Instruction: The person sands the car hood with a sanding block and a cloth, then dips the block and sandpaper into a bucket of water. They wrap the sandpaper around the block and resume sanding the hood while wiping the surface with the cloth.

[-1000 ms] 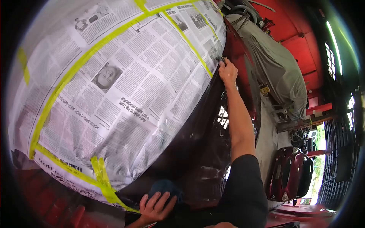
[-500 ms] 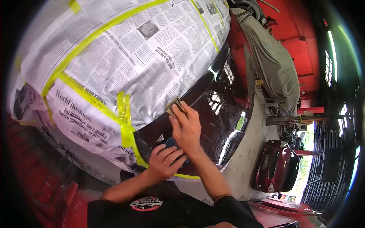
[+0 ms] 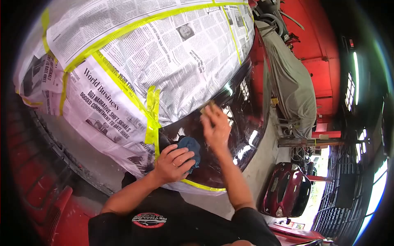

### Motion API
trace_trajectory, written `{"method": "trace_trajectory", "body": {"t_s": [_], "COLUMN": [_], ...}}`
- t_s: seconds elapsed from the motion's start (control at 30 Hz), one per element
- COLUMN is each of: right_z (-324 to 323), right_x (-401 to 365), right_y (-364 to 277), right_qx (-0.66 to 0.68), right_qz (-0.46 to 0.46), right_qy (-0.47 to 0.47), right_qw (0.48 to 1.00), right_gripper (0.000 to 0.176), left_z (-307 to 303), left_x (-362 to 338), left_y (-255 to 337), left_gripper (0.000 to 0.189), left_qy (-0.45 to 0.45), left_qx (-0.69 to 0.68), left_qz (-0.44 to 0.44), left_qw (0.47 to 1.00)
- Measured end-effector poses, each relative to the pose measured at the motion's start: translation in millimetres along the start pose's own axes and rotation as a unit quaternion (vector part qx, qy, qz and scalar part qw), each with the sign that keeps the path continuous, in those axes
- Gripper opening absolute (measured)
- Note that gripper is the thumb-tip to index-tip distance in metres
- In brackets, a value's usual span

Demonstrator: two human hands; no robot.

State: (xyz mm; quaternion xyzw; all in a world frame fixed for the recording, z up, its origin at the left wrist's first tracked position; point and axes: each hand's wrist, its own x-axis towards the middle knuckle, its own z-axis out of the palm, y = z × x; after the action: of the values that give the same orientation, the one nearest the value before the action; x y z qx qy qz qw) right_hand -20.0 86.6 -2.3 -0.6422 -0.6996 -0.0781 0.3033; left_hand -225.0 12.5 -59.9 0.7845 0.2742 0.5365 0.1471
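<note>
My right hand (image 3: 216, 129), slightly blurred, presses a small tan sanding pad (image 3: 208, 106) to a glossy dark car panel (image 3: 213, 164). The pad lies along the panel's upper edge, close to the newspaper masking (image 3: 180, 90). Lower and to the left, my left hand (image 3: 174, 163) grips a crumpled blue cloth (image 3: 191, 149) that rests against the same panel. Pale smears and window reflections show on the dark surface. Yellow masking tape (image 3: 152, 119) borders the paper beside the cloth, and another strip (image 3: 205, 186) runs along the panel's near edge.
A grey fabric cover (image 3: 289, 78) drapes over a large shape at the right, before a red wall (image 3: 305, 41). Beyond the panel, a dark red car (image 3: 281, 190) stands on the concrete floor (image 3: 256, 164). Red bodywork (image 3: 74, 221) lies at lower left.
The view has shifted, so the papered car sits farther right. My right hand has slid the pad along the panel edge, away from my left hand. More of the blue cloth shows now.
</note>
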Motion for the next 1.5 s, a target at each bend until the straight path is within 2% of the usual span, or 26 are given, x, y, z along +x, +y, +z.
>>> {"method": "trace_trajectory", "body": {"t_s": [0.03,0.07,0.1,0.17,0.23,0.3,0.37,0.43,0.53,0.57,0.6,0.67,0.73,0.83,0.87,0.9,0.97,1.03,1.1,1.17,1.2,1.3,1.37,1.43,1.47,1.5], "right_z": [-0.6,-4.4,5.5,5.6,-3.8,-7.2,-9.7,2.4,-0.4,-2.6,3.7,-1.9,3.1,16.2,19.2,20.3,11.7,3.9,8.0,17.8,22.2,11.4,-0.1,10.7,10.8,9.5], "right_x": [21.6,52.1,70.0,73.0,30.9,-20.1,-6.1,55.0,52.5,31.5,2.8,-12.2,25.3,61.3,54.5,34.3,-1.9,0.2,27.5,69.1,79.3,65.8,34.6,-6.7,8.0,31.5], "right_y": [20.8,37.3,68.2,57.9,12.6,-46.2,-26.7,50.1,37.9,7.4,-26.8,-39.8,5.0,29.4,24.3,13.6,-32.5,-28.7,11.8,53.8,61.0,21.3,-27.1,-44.6,-21.1,8.9], "right_qx": [-0.010,-0.047,-0.059,-0.075,-0.009,-0.009,0.102,-0.015,-0.047,0.012,0.031,0.047,0.013,-0.067,-0.072,-0.071,0.031,0.023,-0.036,-0.094,-0.122,-0.089,-0.018,-0.010,0.013,-0.054], "right_qz": [-0.026,0.123,0.133,0.143,0.079,0.023,0.025,0.120,0.171,0.095,-0.009,0.031,-0.033,0.099,0.099,0.098,-0.017,-0.013,-0.034,0.051,0.041,0.081,0.024,-0.015,-0.026,-0.021], "right_qy": [0.003,-0.048,-0.006,0.008,-0.049,-0.046,-0.044,0.005,-0.050,-0.067,-0.003,-0.032,-0.031,0.004,0.022,0.023,0.002,-0.021,-0.011,-0.017,-0.002,-0.043,-0.115,0.026,0.026,-0.008], "right_qw": [1.000,0.990,0.989,0.987,0.996,0.999,0.994,0.993,0.983,0.993,0.999,0.998,0.999,0.993,0.992,0.992,0.999,0.999,0.999,0.994,0.992,0.992,0.993,0.999,0.999,0.998], "right_gripper": [0.025,0.028,0.030,0.030,0.029,0.036,0.028,0.027,0.027,0.025,0.028,0.028,0.026,0.026,0.026,0.026,0.029,0.030,0.029,0.030,0.031,0.031,0.030,0.024,0.028,0.027], "left_z": [0.0,0.6,3.2,1.9,2.2,1.2,-0.2,-2.4,-3.8,-0.4,1.9,-0.4,-1.0,-3.5,-4.6,-4.6,-2.4,-0.1,-0.4,1.1,1.6,-1.7,-0.4,0.6,-0.7,-0.3], "left_x": [0.1,-0.8,1.2,-1.2,4.0,1.0,-0.4,2.9,3.7,2.3,0.7,-1.6,4.4,2.2,2.6,4.8,4.7,0.8,2.3,5.1,5.7,6.3,3.4,4.8,3.5,3.8], "left_y": [-0.5,1.5,-1.4,1.6,-3.7,1.0,2.3,-1.0,1.8,1.4,1.4,5.3,-0.2,2.4,3.1,1.7,-1.7,2.3,-0.4,-1.6,0.7,-1.3,0.8,-0.2,1.5,0.1], "left_gripper": [0.040,0.042,0.043,0.044,0.045,0.036,0.036,0.037,0.037,0.037,0.038,0.038,0.039,0.038,0.038,0.037,0.037,0.037,0.035,0.034,0.034,0.035,0.034,0.035,0.036,0.036], "left_qy": [-0.002,0.000,0.007,0.001,0.008,0.000,-0.009,-0.009,-0.008,-0.005,-0.006,-0.019,-0.022,-0.020,-0.022,-0.022,-0.014,-0.013,-0.016,-0.013,-0.009,-0.002,-0.011,-0.016,-0.021,-0.020], "left_qx": [0.001,-0.001,0.005,0.007,0.019,0.003,-0.002,0.000,0.002,-0.001,-0.005,-0.002,0.011,0.014,0.015,0.017,0.023,0.018,0.012,0.005,0.012,0.025,0.013,0.014,0.018,0.021], "left_qz": [0.001,0.006,0.012,0.007,0.007,-0.004,-0.003,0.007,0.001,-0.003,-0.012,-0.016,-0.005,-0.005,-0.005,-0.003,0.000,0.002,0.001,-0.002,-0.004,0.008,0.001,0.001,-0.002,0.001], "left_qw": [1.000,1.000,1.000,1.000,1.000,1.000,1.000,1.000,1.000,1.000,1.000,1.000,1.000,1.000,1.000,1.000,1.000,1.000,1.000,1.000,1.000,1.000,1.000,1.000,1.000,1.000]}}
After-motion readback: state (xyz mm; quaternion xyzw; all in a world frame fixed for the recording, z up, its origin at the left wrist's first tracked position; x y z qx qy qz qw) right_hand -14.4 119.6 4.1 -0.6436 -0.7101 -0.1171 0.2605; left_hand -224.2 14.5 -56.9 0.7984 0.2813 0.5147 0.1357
